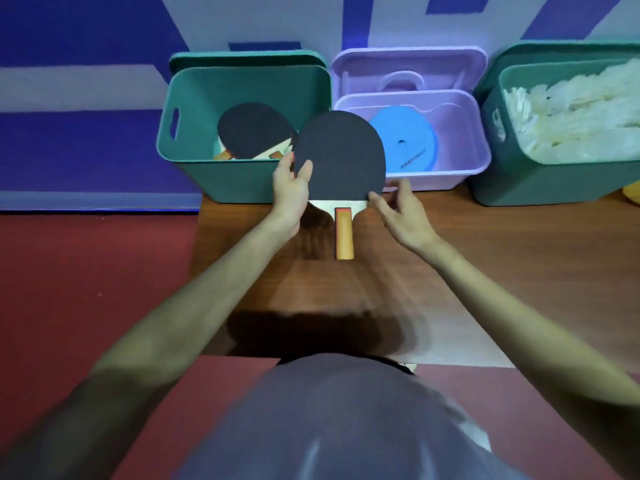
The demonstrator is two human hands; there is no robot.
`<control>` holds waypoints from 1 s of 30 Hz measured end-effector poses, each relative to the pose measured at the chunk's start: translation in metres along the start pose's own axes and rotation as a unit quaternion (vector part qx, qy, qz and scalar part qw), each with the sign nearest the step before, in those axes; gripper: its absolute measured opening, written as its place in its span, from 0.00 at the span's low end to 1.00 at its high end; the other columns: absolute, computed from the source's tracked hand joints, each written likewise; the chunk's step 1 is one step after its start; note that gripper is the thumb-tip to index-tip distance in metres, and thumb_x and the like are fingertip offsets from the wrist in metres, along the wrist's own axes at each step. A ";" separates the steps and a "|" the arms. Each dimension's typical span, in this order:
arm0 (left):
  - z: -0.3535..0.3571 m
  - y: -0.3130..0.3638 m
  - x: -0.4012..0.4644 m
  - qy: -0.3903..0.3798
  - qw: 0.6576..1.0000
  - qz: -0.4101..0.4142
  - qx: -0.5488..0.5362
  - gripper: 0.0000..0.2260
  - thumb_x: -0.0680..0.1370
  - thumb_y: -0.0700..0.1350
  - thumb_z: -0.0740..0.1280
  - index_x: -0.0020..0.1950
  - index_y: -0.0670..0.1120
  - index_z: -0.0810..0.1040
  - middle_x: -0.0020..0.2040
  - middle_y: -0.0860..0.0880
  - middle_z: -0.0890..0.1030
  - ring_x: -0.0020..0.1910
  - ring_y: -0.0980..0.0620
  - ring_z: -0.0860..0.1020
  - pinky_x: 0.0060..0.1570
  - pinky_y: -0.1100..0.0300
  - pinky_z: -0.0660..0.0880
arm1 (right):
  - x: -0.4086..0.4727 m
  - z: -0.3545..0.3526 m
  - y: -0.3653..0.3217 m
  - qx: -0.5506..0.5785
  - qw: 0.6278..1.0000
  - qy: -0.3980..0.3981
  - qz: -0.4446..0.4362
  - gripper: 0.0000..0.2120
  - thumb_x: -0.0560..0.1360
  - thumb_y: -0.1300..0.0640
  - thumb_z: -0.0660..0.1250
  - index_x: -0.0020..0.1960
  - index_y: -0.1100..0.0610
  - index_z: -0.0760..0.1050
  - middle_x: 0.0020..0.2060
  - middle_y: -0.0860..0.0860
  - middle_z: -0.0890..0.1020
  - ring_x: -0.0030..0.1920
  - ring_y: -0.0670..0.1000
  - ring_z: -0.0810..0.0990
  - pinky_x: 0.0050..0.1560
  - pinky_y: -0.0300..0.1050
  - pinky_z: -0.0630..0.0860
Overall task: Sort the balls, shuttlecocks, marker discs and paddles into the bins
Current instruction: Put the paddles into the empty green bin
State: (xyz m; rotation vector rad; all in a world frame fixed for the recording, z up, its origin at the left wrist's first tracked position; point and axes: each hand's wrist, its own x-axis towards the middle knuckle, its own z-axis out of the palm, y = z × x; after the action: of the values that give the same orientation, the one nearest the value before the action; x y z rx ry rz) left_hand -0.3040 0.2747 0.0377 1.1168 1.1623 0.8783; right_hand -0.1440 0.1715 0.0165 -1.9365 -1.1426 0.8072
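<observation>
A black-faced paddle (341, 157) with an orange wooden handle hangs above the table, its handle pointing toward me. My left hand (290, 188) pinches the blade's left edge, thumb on the black rubber. My right hand (403, 216) is at the blade's lower right edge, fingers loosely spread and fingertips touching it. Behind it stands a green bin (194, 133) holding other black paddles (252, 129). A lilac bin (478, 133) holds blue marker discs (405, 140). At the right, another green bin (502, 168) is full of white shuttlecocks (575, 116).
The bins stand in a row at the far edge of a wooden table (485, 271), against a blue and white wall. Lids lean behind the bins. A yellow object (632, 194) peeks in at the right edge. Red floor lies to the left.
</observation>
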 end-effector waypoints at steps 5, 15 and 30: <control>-0.064 0.029 0.065 0.009 0.997 0.047 0.060 0.15 0.81 0.40 0.60 0.67 0.39 0.70 0.62 0.45 0.78 0.60 0.49 0.78 0.64 0.53 0.73 | 0.062 0.043 -0.060 0.041 0.998 0.039 0.000 0.23 0.79 0.51 0.62 0.68 0.62 0.63 0.43 0.50 0.75 0.47 0.53 0.77 0.53 0.47 0.72; -0.108 0.104 0.173 -0.094 0.985 0.088 0.115 0.13 0.83 0.38 0.57 0.65 0.47 0.73 0.57 0.51 0.80 0.52 0.59 0.79 0.53 0.66 0.75 | 0.154 0.083 -0.136 0.159 0.986 0.018 0.046 0.07 0.78 0.60 0.62 0.47 0.57 0.64 0.31 0.53 0.74 0.23 0.42 0.76 0.28 0.40 0.73; -0.134 0.046 0.242 -0.109 0.924 0.008 0.366 0.22 0.76 0.38 0.69 0.68 0.43 0.68 0.65 0.44 0.71 0.66 0.48 0.71 0.65 0.53 0.70 | 0.203 0.124 -0.100 -0.071 0.973 -0.185 0.122 0.23 0.81 0.54 0.59 0.30 0.61 0.72 0.21 0.50 0.78 0.19 0.44 0.74 0.21 0.35 0.72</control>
State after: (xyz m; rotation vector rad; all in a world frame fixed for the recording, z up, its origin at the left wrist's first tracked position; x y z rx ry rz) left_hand -0.3846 0.5426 0.0196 1.7768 1.3283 0.2975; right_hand -0.2045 0.4219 0.0038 -2.1323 -1.2152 1.2921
